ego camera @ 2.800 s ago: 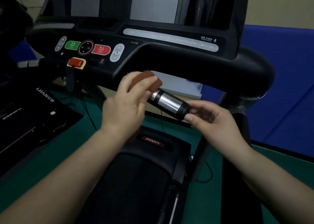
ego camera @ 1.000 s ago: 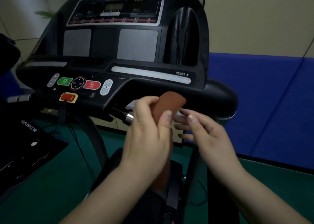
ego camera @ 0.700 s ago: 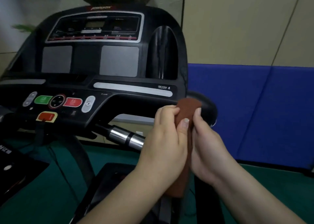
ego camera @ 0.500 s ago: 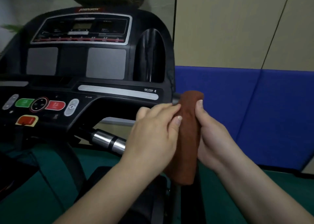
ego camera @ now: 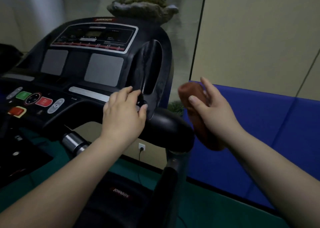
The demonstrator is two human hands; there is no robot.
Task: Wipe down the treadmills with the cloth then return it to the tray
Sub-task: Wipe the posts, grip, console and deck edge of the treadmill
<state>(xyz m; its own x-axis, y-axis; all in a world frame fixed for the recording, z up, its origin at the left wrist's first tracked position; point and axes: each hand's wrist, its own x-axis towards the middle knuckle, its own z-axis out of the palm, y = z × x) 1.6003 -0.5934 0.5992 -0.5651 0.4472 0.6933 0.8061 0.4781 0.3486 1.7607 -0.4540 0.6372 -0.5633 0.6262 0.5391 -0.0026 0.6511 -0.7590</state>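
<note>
Having been passed across, the cloth (ego camera: pixel 199 113) is now gripped by the right hand (ego camera: pixel 214 110) alone; the left hand (ego camera: pixel 124 112), loosely curled and empty, is freed at the treadmill console (ego camera: pixel 97 68) for further wiping.

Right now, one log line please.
stage: wiping treadmill | right hand: holds cloth | left hand: on console, empty | tray: unseen

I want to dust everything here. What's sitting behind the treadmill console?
A potted plant in a rock-like planter rises behind the console. Its base and support are hidden.
</note>
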